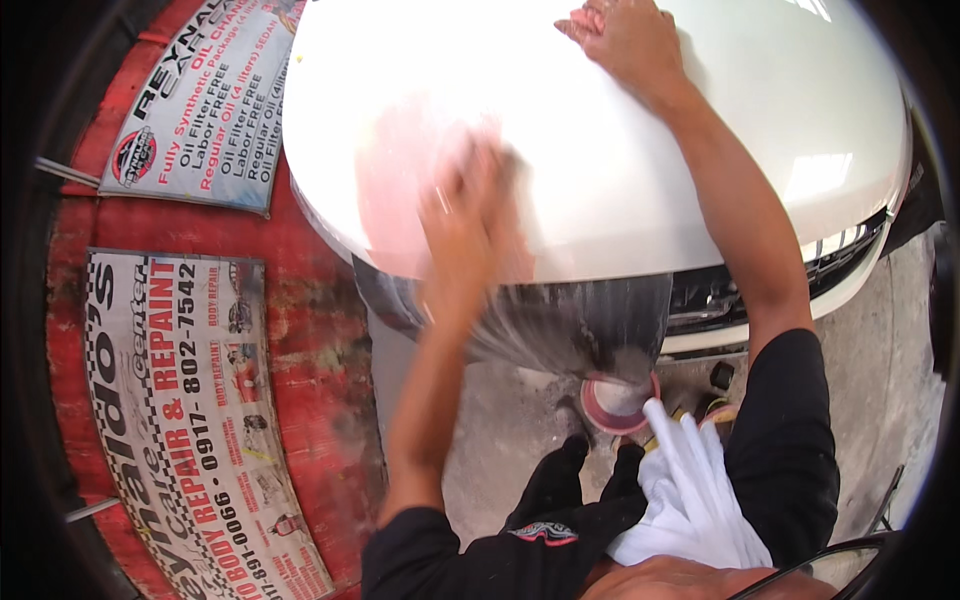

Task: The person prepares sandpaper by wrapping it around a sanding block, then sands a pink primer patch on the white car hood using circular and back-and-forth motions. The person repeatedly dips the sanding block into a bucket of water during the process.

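A white car hood (pixel 600 180) fills the upper middle, with a wet pink patch (pixel 395 185) on its near left part. My left hand (pixel 470 205) lies over that patch, smeared by motion. Whether anything is under its palm is hidden. My right hand (pixel 630 45) rests farther up on the hood, its fingers stretched out toward the left with pinkish residue on them. I see no tool in it. Below the hood's front edge hangs a dark sheet (pixel 580 315), wet and streaked with whitish runs.
On the concrete floor (pixel 480 430) below the sheet stands a pink basin (pixel 605 415) of cloudy liquid. A white cloth (pixel 690 490) hangs in front of my body. The car's grille (pixel 705 300) shows at right. A red wall (pixel 310 400) with printed banners (pixel 215 130) borders the left.
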The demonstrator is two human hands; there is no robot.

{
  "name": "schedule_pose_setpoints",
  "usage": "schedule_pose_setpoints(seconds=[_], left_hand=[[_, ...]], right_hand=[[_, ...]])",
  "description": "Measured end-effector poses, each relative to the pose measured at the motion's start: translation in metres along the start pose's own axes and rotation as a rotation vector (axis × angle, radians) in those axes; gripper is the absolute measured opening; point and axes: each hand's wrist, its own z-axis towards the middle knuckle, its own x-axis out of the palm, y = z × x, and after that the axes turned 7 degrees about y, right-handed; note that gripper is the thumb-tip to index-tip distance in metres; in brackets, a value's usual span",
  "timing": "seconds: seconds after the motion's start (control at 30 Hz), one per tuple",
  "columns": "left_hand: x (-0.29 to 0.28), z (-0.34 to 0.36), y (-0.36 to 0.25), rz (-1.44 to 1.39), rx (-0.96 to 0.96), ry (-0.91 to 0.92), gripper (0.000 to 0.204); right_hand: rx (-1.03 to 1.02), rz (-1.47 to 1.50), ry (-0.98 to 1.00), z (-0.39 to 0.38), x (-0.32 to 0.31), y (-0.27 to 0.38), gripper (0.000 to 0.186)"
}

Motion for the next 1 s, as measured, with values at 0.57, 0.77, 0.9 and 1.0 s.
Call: schedule_pose_setpoints(seconds=[0.57, 0.77, 0.9, 1.0], left_hand=[[-0.016, 0.090, 0.078, 0.026, -0.345, 0.054, 0.048], [0.016, -0.027, -0.018, -0.180, -0.108, 0.016, 0.054], [-0.013, 0.062, 0.073, 0.267, 0.113, 0.112, 0.051], [-0.031, 0.125, 0.073, -0.118, -0.402, 0.202, 0.050]], right_hand=[[-0.010, 0.020, 0.050, 0.005, -0.004, 0.020, 0.040], [0.084, -0.010, 0.059, 0.005, -0.004, -0.013, 0.040], [0.059, 0.037, 0.039, 0.015, -0.004, 0.014, 0.042], [0.034, 0.079, 0.037, 0.013, -0.002, 0.021, 0.043]])
